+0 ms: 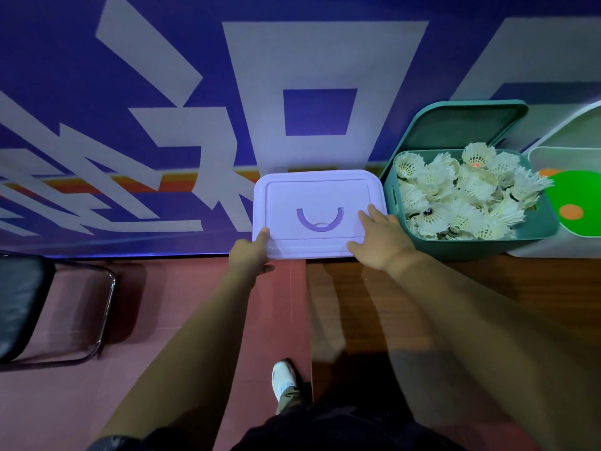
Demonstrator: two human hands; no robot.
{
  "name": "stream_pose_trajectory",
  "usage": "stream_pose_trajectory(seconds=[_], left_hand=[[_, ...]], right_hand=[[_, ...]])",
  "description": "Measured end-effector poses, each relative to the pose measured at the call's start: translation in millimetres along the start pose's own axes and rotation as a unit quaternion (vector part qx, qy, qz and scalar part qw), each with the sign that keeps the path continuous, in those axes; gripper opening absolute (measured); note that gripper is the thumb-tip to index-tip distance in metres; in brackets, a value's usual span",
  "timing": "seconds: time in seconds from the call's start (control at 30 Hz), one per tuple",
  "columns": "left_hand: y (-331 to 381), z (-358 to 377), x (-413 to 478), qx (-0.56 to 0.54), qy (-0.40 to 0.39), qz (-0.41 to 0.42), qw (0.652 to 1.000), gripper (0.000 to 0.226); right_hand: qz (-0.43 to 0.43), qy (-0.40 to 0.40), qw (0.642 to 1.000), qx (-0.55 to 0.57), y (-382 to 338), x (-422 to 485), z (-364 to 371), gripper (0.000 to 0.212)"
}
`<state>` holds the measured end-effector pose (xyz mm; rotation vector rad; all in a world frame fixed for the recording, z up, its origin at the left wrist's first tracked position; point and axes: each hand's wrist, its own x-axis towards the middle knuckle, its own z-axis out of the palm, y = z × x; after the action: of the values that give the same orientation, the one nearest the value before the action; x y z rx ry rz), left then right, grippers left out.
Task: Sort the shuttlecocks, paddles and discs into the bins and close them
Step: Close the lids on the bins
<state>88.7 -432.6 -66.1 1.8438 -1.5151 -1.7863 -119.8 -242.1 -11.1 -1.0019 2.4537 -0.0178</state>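
We're looking straight down on the purple lid (318, 196), lying flat over its bin at twelve o'clock from us, its U-shaped handle (320, 219) facing up. The left hand (248, 252) has the lid's near corner at seven o'clock, thumb on top and fingers curled under the rim, pinching that edge. The right hand (379, 237) lies on the lid's four o'clock side, fingers straight and spread, flat against the plastic.

Over at three o'clock, touching the purple lid, we've got the green bin (520, 236) heaped with white shuttlecocks (461, 193). Its green lid (455, 125) is up, tilted back towards the wall. Further out at three o'clock sits the white bin (536, 154), also open, a green paddle (575, 193) inside; whether the orange spot (571, 212) on it is a disc we cannot tell.

The bins stand on a wooden top (487, 288). Down at eight o'clock there's a black chair (19, 304), and at six o'clock a white shoe (283, 377) on the red floor.
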Motion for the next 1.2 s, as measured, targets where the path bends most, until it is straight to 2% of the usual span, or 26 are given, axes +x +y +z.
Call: stream_pose_trajectory(seconds=[0.13,0.23,0.37,0.53,0.83,0.93,1.03,1.1,1.2], left_hand=[[3.2,0.6,-1.4,0.110,0.056,0.081,0.989,0.055],[7.4,1.5,-2.6,0.147,0.073,0.114,0.980,0.048],[13.5,0.1,0.1,0.136,0.055,0.080,0.986,0.048],[13.5,-5.7,2.7,0.050,-0.006,0.014,0.999,0.058],[19.9,1.1,-4.1,0.058,0.012,-0.016,0.998,0.054],[18.9,0.6,-4.5,0.083,0.023,-0.015,0.996,0.057],[19.8,-3.2,-1.0,0.163,0.031,0.021,0.986,0.068],[24.2,-2.6,-1.3,0.229,0.059,0.048,0.970,0.073],[40.1,2.7,-16.8,0.296,0.129,0.116,0.939,0.068]], right_hand=[[0.017,0.001,1.000,0.000,-9.8,-2.8,4.3,0.087],[0.028,0.006,0.999,0.021,-16.2,3.4,1.4,0.085],[0.019,-0.008,1.000,0.017,-14.9,11.8,-1.4,0.084],[0.007,-0.017,1.000,-0.007,-12.2,15.7,0.5,0.088],[0.012,-0.032,0.999,-0.007,-13.5,16.3,0.5,0.093],[0.008,-0.025,1.000,-0.002,-14.0,11.7,3.8,0.089],[0.010,-0.016,1.000,0.016,-19.1,8.4,-0.7,0.084],[0.004,0.010,0.999,0.051,-25.3,7.0,-11.4,0.073],[-0.025,0.097,0.985,0.138,-29.9,2.0,-44.4,0.047]])
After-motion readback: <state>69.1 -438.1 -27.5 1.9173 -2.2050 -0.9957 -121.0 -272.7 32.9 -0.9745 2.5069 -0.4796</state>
